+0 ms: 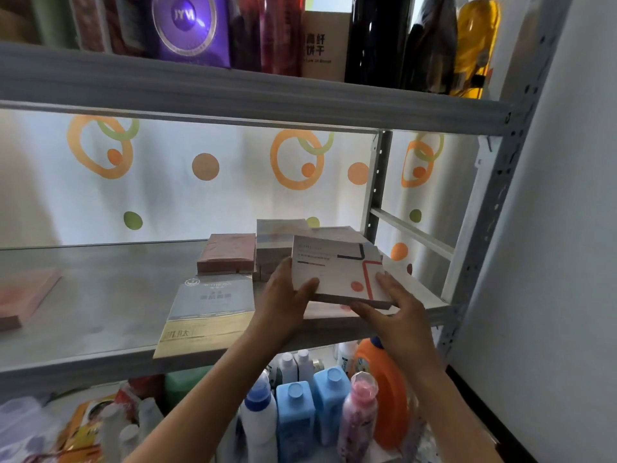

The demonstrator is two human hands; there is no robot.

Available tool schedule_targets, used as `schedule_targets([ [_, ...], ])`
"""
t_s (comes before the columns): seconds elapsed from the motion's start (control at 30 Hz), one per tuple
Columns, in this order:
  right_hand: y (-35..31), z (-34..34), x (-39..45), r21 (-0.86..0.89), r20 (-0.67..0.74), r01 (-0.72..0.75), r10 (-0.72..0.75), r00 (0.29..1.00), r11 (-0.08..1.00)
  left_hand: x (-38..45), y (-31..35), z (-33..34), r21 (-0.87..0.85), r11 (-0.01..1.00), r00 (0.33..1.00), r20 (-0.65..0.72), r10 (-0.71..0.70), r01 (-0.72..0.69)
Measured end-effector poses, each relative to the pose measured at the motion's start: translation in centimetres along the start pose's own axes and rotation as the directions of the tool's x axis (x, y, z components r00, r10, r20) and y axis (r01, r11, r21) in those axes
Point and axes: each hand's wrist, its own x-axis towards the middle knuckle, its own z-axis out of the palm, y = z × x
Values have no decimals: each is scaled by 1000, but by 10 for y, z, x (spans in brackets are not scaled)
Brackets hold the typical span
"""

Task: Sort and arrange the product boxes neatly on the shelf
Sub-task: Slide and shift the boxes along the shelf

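white box w/ a red line and a red dot on top is up on the middle shelf, right end, tilted a bit toward the camera and sitting on top of other flat boxes. both hands on it: left hand grips the left edge, thumb curled over the top face, fingers behind the side. right hand holds the front right corner, thumb on top near the red line, fingers underneath the front edge.

right behind it is a stack of pale boxes, touching or nearly, can't tell which. left of that stack a pink box lying flat, just beside it. nearer the front edge a grey and gold box lies flat w/ its corner sticking out over the shelf lip, just left of the left wrist. far left of the shelf another pink box, well apart from the rest.

shelf post stands right behind the stack on the right side, so that end is tight. wall close on the right too.

top shelf has a purple box, a tan box w/ dark print, dark bottles and a yellow bottle. below the arms: blue bottles, an orange jug, a pink bottle, white bottles. dotted curtain behind the shelving.
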Motion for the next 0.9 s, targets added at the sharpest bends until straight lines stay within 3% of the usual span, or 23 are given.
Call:
schedule_targets([
  [0.13, 10, -4, 6, -34, 69, 4, -2, 998, 999, -3, -6, -8, 178, 977, 982, 165, 88, -117],
  [0.4, 19, 1, 9, -110, 166, -20, 39, 985, 994, -5, -15, -1, 413, 908, 958, 229, -172, 64],
  [0.63, 17, -2, 15, -123, 198, -28, 52, 979, 992, -1, -16, -1, 424, 905, 944, 284, -167, 32],
  [0.77, 6, 0, 12, -166, 174, -13, 43, 984, 986, -3, -13, -9, 414, 910, 972, 213, -97, 0],
  [0.9, -18, 20, 12, -291, 112, 158, -131, 985, 944, -2, -9, -34, 369, 929, 997, 68, -29, 2],
])
